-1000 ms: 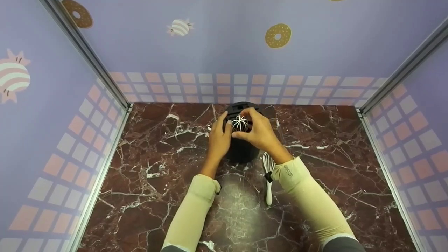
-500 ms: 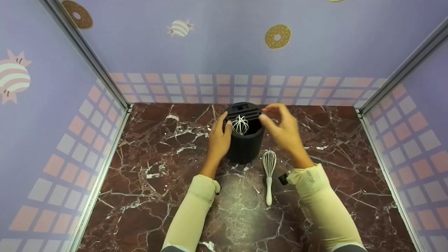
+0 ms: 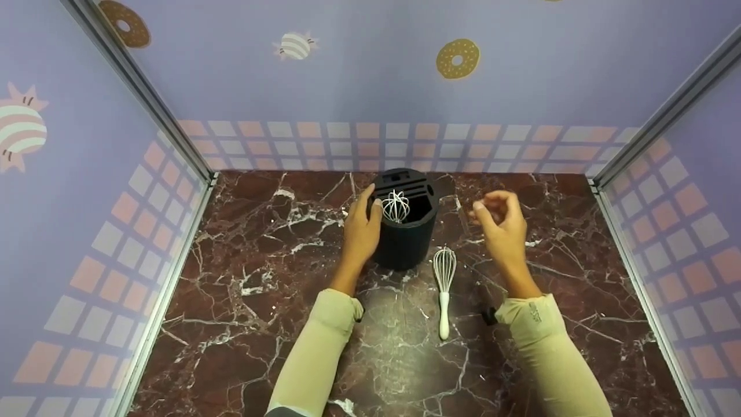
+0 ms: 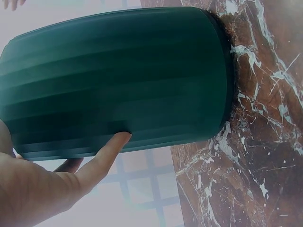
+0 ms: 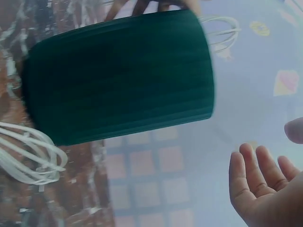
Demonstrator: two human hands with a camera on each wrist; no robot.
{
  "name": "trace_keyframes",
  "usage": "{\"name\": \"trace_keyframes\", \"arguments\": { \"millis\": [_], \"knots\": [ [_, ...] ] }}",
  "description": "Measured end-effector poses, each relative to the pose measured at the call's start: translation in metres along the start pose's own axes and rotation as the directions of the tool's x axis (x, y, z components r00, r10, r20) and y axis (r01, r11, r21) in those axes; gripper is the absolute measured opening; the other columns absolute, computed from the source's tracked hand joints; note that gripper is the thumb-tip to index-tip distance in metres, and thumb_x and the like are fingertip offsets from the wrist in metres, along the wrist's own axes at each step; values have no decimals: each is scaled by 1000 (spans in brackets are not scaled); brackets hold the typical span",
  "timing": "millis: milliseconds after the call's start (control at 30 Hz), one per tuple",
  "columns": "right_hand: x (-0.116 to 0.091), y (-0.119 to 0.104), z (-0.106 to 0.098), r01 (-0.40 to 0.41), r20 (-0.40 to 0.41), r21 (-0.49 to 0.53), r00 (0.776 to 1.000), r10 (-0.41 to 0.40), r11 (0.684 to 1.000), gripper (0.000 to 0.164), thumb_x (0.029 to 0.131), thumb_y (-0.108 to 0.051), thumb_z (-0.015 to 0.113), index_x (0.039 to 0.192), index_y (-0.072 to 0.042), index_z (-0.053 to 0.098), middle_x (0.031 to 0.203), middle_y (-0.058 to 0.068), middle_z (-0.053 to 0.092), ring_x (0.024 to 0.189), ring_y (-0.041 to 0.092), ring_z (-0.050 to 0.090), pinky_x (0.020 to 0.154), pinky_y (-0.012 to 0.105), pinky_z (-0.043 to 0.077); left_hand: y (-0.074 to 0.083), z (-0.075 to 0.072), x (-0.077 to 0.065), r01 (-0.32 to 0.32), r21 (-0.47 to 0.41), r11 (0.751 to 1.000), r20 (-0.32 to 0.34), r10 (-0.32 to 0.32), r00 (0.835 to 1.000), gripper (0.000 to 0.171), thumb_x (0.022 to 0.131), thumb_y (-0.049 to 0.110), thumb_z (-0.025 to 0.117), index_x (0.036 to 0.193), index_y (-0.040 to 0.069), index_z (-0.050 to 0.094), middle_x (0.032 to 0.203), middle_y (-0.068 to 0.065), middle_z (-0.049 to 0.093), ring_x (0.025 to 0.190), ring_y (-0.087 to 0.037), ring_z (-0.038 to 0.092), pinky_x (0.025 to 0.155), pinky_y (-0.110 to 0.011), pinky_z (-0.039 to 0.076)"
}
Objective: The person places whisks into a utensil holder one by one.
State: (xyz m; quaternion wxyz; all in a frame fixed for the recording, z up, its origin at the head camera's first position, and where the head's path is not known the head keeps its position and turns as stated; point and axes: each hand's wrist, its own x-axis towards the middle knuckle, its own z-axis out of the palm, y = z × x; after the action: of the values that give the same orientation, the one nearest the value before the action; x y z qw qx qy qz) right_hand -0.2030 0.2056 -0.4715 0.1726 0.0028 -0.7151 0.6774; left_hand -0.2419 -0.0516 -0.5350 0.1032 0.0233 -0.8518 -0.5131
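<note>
A dark ribbed utensil holder (image 3: 402, 246) with a slotted top stands upright; it looks green in the left wrist view. My left hand (image 3: 362, 234) grips its left side, thumb at the rim and fingers along the wall (image 4: 128, 80). Wire loops of a whisk (image 3: 396, 207) stick up out of the front opening, beside that thumb; its handle is hidden inside. A second whisk (image 3: 444, 292), with a pale handle, lies on the table just right of the holder. To the right of both, my right hand (image 3: 503, 231) hovers apart from everything, fingers loosely bent and holding nothing.
The table (image 3: 260, 324) has a dark red marble surface with white veins. Purple walls (image 3: 370, 75) with printed sweets and pink-and-white squares close it in at the back and both sides. The holder stands near the back wall.
My right hand has let go of the whisk in the holder and moved away to the right. That whisk stays standing in the opening. My left hand keeps its place on the holder.
</note>
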Motion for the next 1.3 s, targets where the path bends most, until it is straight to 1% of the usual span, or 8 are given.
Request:
{"name": "trace_keyframes", "arguments": {
  "millis": [200,467,567,700,800,933,1133,1300],
  "knots": [
    [-6,49,-12,-88,-12,-47,996,88,995,37,96,-4,68,124,12,50,101,11,66,77,9,71,72,26,61,0,0,0,-11,-6,1000,-2,11,1000,48,108,43,44,154,29,47,147,-8,54,137,-35,51,109,-57,43],
    [-24,93,-16,-188,-31,-85,982,186,979,43,92,-16,78,121,3,52,103,14,65,78,15,72,68,30,62,0,1,0,-8,-15,1000,-20,7,1000,48,107,42,46,153,28,49,146,-8,55,138,-32,51,111,-55,42],
    [-33,104,-16,-227,-32,-106,974,225,968,46,90,-20,80,121,0,52,103,15,66,78,17,71,67,33,62,0,1,0,-6,-13,1000,-23,6,1000,47,107,41,46,152,29,49,147,-7,56,138,-31,51,111,-54,41],
    [-44,118,-14,-268,-39,-168,963,266,949,51,87,-22,83,122,0,53,102,16,69,78,19,72,68,45,62,0,0,0,3,0,1000,-20,-3,1000,47,107,42,46,153,32,48,149,-6,54,139,-32,50,112,-54,41],
    [-52,128,-13,-292,-37,-221,956,291,931,53,86,-21,84,122,2,54,101,18,71,80,29,75,69,51,61,1,0,0,10,5,1000,-15,-10,1000,47,107,43,46,153,33,47,150,-6,54,140,-32,50,111,-55,41],
    [-62,139,-12,-333,-10,-299,938,346,894,55,86,-24,85,123,2,54,102,20,74,78,39,76,65,49,62,1,0,-1,12,14,1000,-16,-12,1000,46,107,43,45,153,34,47,147,-6,55,137,-33,52,110,-55,43],
    [-76,150,-9,-387,51,-331,903,426,860,60,85,-27,85,125,4,52,102,23,75,74,34,76,61,42,62,2,0,-1,-5,8,1000,-16,5,1000,46,108,41,45,153,31,48,145,-8,56,135,-34,54,107,-57,44],
    [-83,154,-5,-371,54,-393,904,424,842,58,82,-22,88,119,6,55,99,25,74,69,27,74,57,36,61,3,0,-1,-6,1,1000,-16,6,1000,47,107,41,45,152,31,48,145,-8,56,136,-34,53,108,-57,44]
  ]
}}
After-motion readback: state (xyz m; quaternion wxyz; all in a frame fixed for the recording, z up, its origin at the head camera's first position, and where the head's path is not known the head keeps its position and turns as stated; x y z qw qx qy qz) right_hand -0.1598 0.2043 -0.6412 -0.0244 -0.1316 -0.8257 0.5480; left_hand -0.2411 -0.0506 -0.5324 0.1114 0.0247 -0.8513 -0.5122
